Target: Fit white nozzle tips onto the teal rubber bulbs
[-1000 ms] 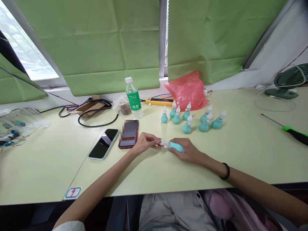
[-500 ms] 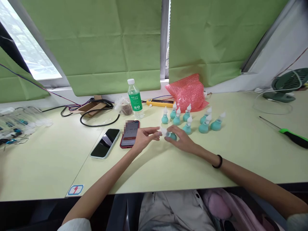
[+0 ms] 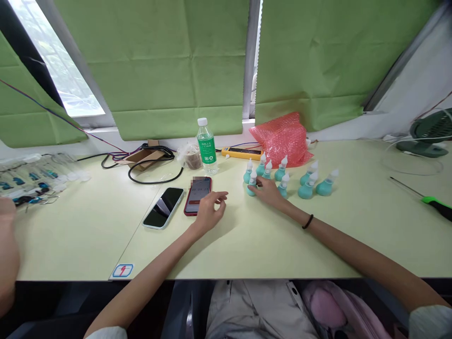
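Several small teal bulb bottles with white nozzle caps stand in a cluster on the pale yellow-green table. My right hand reaches into the cluster's left side. Its fingers close round one upright teal bulb bottle that rests on the table. My left hand hovers just right of a red-cased phone. Its fingers are loosely curved and apart, and it holds nothing.
A dark phone in a light case lies left of the red one. Behind are a water bottle, a yellow power strip, pink bubble wrap, cables and a cardboard box. A green-handled screwdriver and a fan lie right. Plastic packets lie left.
My right hand carried the teal bottle from in front of me to the cluster and stood it upright. My left hand let go of its nozzle and stayed back near the red phone.
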Demonstrator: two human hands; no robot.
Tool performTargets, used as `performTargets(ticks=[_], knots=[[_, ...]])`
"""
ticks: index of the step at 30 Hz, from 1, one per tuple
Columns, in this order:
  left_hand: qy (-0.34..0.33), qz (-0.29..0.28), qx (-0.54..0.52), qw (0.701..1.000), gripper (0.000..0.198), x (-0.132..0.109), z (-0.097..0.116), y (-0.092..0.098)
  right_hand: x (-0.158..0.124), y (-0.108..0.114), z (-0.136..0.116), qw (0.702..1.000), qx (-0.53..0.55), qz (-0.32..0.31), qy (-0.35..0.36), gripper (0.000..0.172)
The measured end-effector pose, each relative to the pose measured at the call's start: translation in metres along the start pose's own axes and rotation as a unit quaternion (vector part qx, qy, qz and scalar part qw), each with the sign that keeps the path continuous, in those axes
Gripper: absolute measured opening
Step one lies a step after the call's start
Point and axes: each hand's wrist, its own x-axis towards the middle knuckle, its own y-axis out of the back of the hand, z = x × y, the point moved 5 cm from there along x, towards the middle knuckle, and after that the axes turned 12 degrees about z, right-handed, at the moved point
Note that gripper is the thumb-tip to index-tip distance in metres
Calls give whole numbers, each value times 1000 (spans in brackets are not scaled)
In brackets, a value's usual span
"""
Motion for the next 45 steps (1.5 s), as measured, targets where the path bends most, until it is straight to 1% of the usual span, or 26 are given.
performTargets(ticks=[2, 5, 6, 7, 9, 11, 13, 14, 16, 18, 20, 21, 23, 24, 26, 28, 30, 32, 34, 36, 39, 40, 41, 42, 43, 45], knots=[[-29, -55, 15, 998, 28, -6, 9, -17, -1, 4, -3, 1000, 2, 5, 4, 21], [-83, -130, 43, 987, 30, -11, 25, -48, -7, 16, -8, 999, 22, 39, 3, 45], [-99, -152, 51, 982, 32, -11, 30, -58, -10, 23, -10, 998, 30, 57, 10, 52], [-112, -171, 60, 977, 34, -11, 33, -68, -14, 32, -13, 996, 37, 79, 23, 54], [-125, -189, 77, 971, 37, -10, 37, -85, -23, 54, -16, 989, 34, 131, 62, 46], [-130, -191, 81, 970, 40, -9, 38, -97, -30, 78, -16, 976, 6, 195, 100, 31], [-139, -190, 74, 969, 40, -10, 38, -104, -35, 100, -12, 960, -36, 255, 110, 21], [-146, -191, 67, 968, 39, -12, 39, -106, -36, 106, -8, 956, -56, 269, 102, 20], [-157, -187, 49, 969, 37, -16, 40, -105, -35, 108, 3, 960, -89, 257, 67, 27], [-148, -173, 22, 973, 33, -19, 41, -99, -33, 98, 13, 972, -117, 199, 34, 40], [-115, -151, -9, 982, 29, -20, 40, -91, -34, 84, 21, 979, -144, 142, 6, 51], [-94, -141, -24, 985, 28, -20, 39, -86, -34, 79, 24, 981, -153, 122, -5, 53], [-45, -123, -57, 990, 25, -19, 36, -77, -36, 72, 23, 983, -154, 103, -5, 51], [-17, -114, -75, 991, 25, -17, 34, -72, -38, 71, 19, 984, -146, 101, 14, 49], [35, -98, -110, 988, 26, -13, 30, -62, -42, 70, 2, 986, -121, 86, 79, 45], [70, -88, -135, 984, 28, -8, 27, -54, -48, 64, -20, 984, -91, 48, 146, 44], [85, -95, -145, 981, 29, -5, 24, -51, -56, 54, -39, 981, -57, 2, 188, 42], [95, -122, -143, 977, 37, -4, 20, -54, -63, 41, -51, 979, -21, -37, 200, 41], [120, -155, -150, 969, 46, -5, 15, -61, -69, 30, -56, 979, 8, -62, 193, 39], [169, -188, -185, 950, 50, -7, 9, -69, -71, 25, -57, 982, 33, -64, 176, 32], [262, -236, -266, 897, 51, -10, 3, -79, -71, 30, -55, 986, 67, -28, 147, 20], [281, -243, -285, 884, 50, -9, 2, -80, -70, 33, -54, 987, 75, -13, 141, 18], [288, -237, -292, 881, 49, -8, 1, -79, -69, 35, -54, 987, 81, -1, 136, 16], [280, -220, -283, 891, 48, -5, 0, -76, -68, 37, -53, 988, 84, 6, 132, 15], [255, -196, -252, 913, 47, -1, -1, -72, -67, 38, -52, 988, 85, 8, 127, 14], [166, -149, -125, 967, 44, 5, -3, -62, -64, 39, -50, 991, 85, 9, 105, 14]])
